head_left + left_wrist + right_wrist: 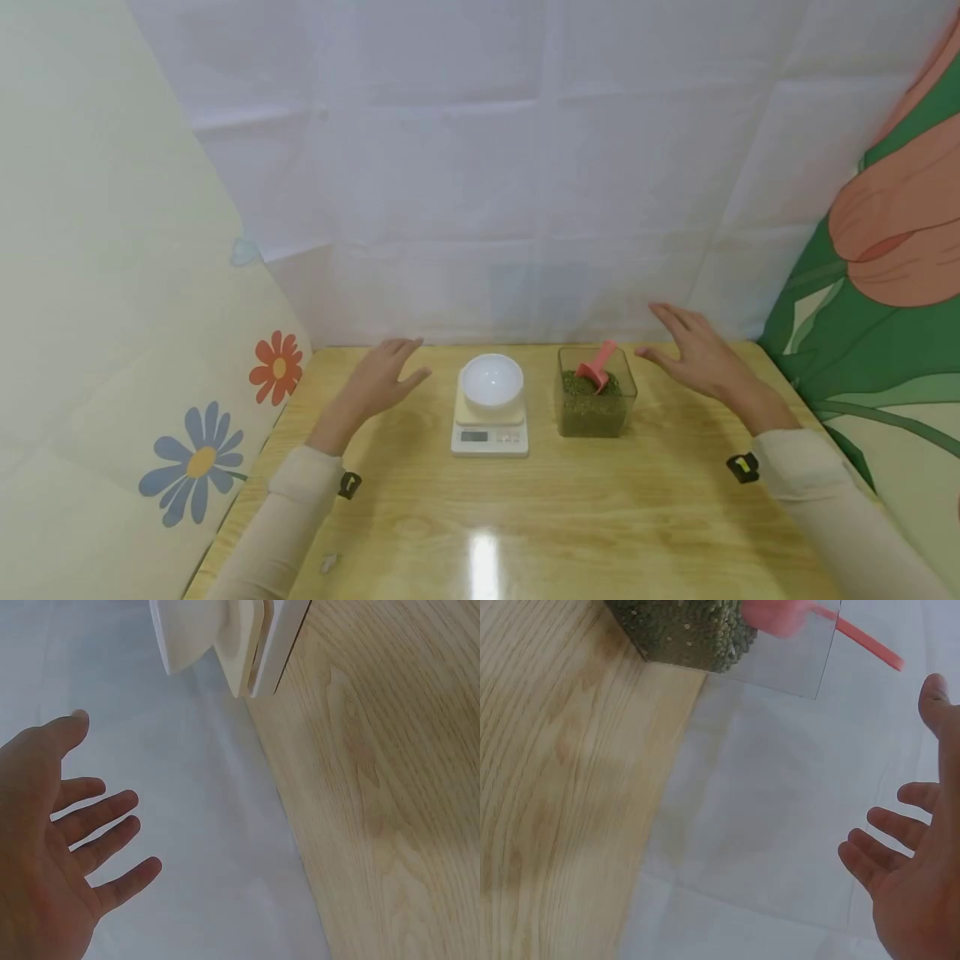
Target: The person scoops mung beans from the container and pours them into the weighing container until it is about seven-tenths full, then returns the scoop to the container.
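Observation:
A white bowl sits on a small kitchen scale near the back of the table. To its right stands a clear square container part filled with small green beans. A pink scoop rests in the beans, its handle leaning up past the rim. My left hand is held to the left of the scale with fingers extended, touching nothing. On the other side, my right hand is raised to the right of the container, fingers spread and holding nothing.
The wooden table meets a white sheet hanging along its back edge. Flower-patterned panels flank it on both sides. A small pale scrap lies at the front left.

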Action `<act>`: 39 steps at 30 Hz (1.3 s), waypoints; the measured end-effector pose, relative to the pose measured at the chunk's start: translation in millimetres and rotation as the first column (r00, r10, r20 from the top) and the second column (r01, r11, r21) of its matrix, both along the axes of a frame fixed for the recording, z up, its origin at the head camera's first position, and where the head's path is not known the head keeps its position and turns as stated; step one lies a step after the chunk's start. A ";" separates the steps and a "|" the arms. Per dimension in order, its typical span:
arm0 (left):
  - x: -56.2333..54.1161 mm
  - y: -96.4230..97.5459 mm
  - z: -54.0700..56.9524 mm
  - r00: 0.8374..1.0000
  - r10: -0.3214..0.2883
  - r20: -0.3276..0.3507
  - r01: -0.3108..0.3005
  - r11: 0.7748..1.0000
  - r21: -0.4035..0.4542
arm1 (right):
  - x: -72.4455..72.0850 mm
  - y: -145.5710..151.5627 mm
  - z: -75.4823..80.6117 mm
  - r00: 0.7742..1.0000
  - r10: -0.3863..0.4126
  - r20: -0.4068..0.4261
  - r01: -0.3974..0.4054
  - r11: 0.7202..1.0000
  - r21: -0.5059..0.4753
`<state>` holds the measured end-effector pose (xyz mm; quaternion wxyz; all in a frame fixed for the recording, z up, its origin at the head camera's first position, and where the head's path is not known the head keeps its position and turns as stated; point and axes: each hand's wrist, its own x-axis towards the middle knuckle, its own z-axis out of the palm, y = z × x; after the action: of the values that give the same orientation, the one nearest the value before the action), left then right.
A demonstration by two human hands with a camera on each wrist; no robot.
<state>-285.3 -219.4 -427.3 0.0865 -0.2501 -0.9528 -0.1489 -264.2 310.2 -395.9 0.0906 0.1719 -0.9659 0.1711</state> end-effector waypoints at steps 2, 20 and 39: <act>0.9 1.2 -0.9 1.000 -0.006 -0.013 0.006 1.000 0.009 | 0.4 -2.5 1.1 1.000 0.006 -0.004 -0.006 1.000 -0.008; 9.1 10.2 -10.3 0.999 -0.029 -0.028 0.030 0.999 0.033 | 11.7 -30.9 11.4 0.998 0.057 0.027 -0.057 0.998 0.011; 20.3 19.0 -21.8 1.000 -0.016 -0.007 0.016 1.000 0.023 | 14.0 -43.4 11.9 0.985 0.153 -0.075 -0.149 0.987 0.061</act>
<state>-265.0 -200.3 -449.1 0.0913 -0.2574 -0.9486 -0.1596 -250.2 266.8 -384.0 0.1109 0.2536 -0.9501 0.1437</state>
